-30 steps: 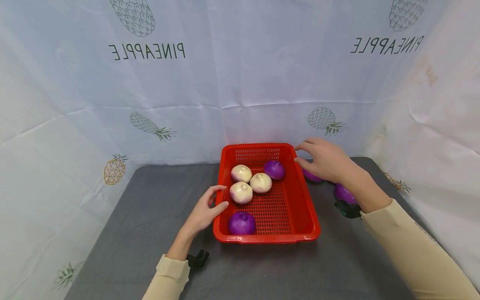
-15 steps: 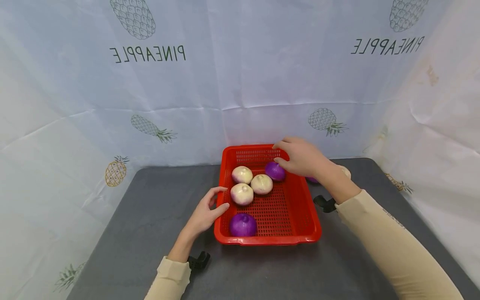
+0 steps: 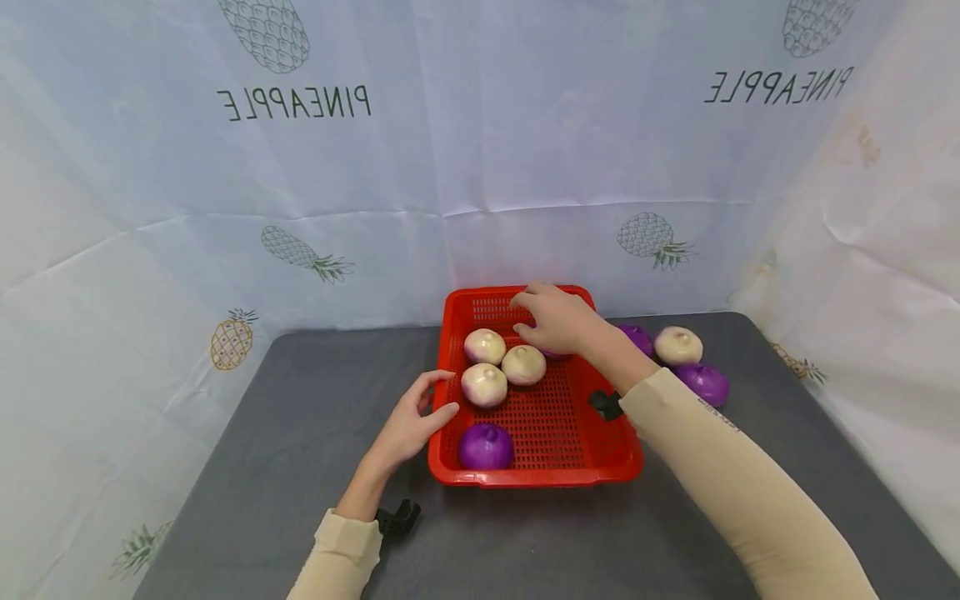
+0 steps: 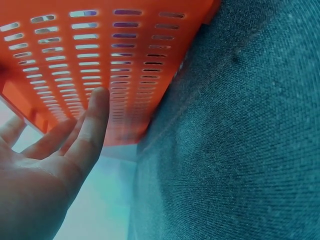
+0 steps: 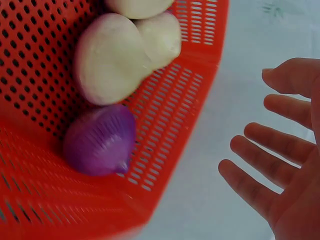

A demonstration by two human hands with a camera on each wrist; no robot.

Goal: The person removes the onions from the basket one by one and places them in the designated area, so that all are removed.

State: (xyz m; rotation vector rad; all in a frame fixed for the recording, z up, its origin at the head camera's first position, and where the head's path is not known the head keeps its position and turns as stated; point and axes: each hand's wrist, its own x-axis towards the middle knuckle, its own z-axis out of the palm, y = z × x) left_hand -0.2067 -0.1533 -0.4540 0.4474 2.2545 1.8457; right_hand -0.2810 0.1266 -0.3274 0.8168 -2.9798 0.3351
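A red plastic basket [image 3: 536,477] holds three pale, purple-tinged onion-like bulbs [image 3: 483,385] and two purple onions [image 3: 486,447]. One of these onions lies near the front left corner. The other, at the back right, is mostly covered by my right hand in the head view, while the right wrist view shows this purple onion [image 5: 101,141] in full. My left hand [image 3: 408,422] is at the basket's left rim, its fingers extended along the slotted side wall [image 4: 90,65]. Over the back of the basket my right hand [image 3: 558,321] hovers, fingers spread and holding nothing.
Right of the basket on the dark grey table [image 3: 322,467] lie a pale bulb [image 3: 678,345] and two purple onions [image 3: 703,384]. A white pineapple-print cloth [image 3: 525,125] hangs behind the table and along its sides.
My right hand has moved left from the basket's right rim to above its back part, uncovering the bulbs on the table's right. The left hand and the basket's contents look unmoved.
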